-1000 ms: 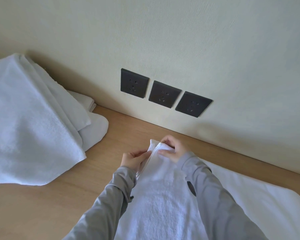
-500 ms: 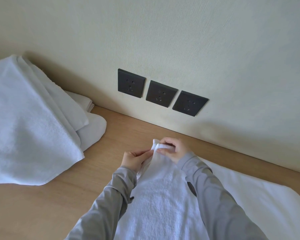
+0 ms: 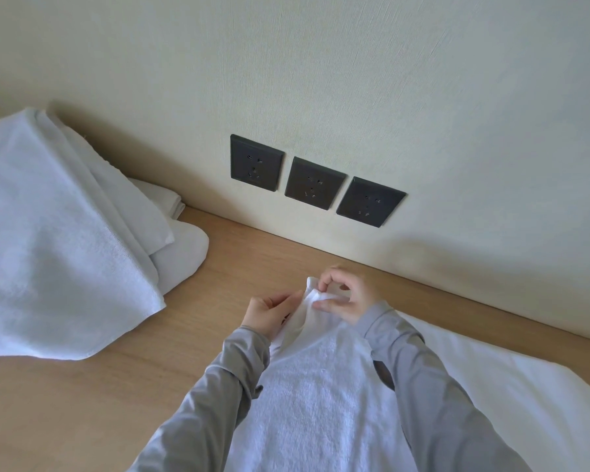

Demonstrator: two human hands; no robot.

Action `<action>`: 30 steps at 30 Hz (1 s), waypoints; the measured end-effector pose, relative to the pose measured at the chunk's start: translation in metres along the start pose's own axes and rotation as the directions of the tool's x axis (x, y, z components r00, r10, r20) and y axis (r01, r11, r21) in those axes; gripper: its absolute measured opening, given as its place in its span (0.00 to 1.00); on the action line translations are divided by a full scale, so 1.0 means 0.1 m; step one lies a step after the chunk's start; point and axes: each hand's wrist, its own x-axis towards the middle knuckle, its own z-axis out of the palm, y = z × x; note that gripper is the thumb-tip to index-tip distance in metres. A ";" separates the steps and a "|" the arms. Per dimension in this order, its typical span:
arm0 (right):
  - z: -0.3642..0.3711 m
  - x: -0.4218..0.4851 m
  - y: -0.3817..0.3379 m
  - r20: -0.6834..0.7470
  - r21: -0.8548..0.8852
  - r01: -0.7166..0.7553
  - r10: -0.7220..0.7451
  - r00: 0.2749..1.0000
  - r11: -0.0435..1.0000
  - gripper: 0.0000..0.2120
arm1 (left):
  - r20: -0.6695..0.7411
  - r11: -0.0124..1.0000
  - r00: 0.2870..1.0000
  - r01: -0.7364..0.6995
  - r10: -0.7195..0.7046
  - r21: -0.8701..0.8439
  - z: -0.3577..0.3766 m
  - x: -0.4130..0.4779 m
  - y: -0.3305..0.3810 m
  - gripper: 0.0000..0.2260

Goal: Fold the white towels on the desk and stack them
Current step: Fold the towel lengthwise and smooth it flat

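Observation:
A white towel [image 3: 321, 396] stretches from the bottom of the view up to my hands over the wooden desk [image 3: 133, 386]. My left hand [image 3: 269, 313] pinches the towel's far corner from the left. My right hand [image 3: 346, 296] pinches the same bunched corner from the right, thumb and fingers curled on the cloth. Both arms wear grey sleeves. Another part of white towel [image 3: 511, 379] lies flat on the desk to the right, partly hidden by my right arm.
A heap of white towels [image 3: 48, 240] covers the desk's left side, draped over folded ones [image 3: 181, 250]. Three dark wall sockets [image 3: 315, 182] sit on the cream wall just behind the desk. Bare wood shows between the heap and my hands.
My right hand's fingers have shifted on the towel corner, lifting and re-pinching it. The left hand stays about where it was. The heap has not moved.

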 end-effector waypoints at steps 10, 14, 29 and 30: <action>-0.14 -0.17 -0.04 -0.084 0.064 0.030 -0.025 0.996 0.998 0.12 | 0.034 0.996 0.996 -0.089 0.088 0.031 0.01 -0.04 -0.01 0.07; -0.12 -0.10 -0.10 -0.048 0.011 0.039 -0.038 0.998 0.999 0.07 | 0.105 0.991 0.987 -0.123 0.117 0.048 0.03 -0.09 -0.02 0.07; -0.06 -0.13 -0.01 -0.127 0.131 0.013 0.004 0.992 0.991 0.12 | -0.001 0.970 0.983 -0.180 0.182 0.167 0.06 -0.10 -0.02 0.07; -0.07 -0.14 -0.02 -0.109 0.125 0.022 -0.009 0.994 0.992 0.12 | 0.008 0.968 0.982 -0.185 0.187 0.169 0.05 -0.11 -0.02 0.06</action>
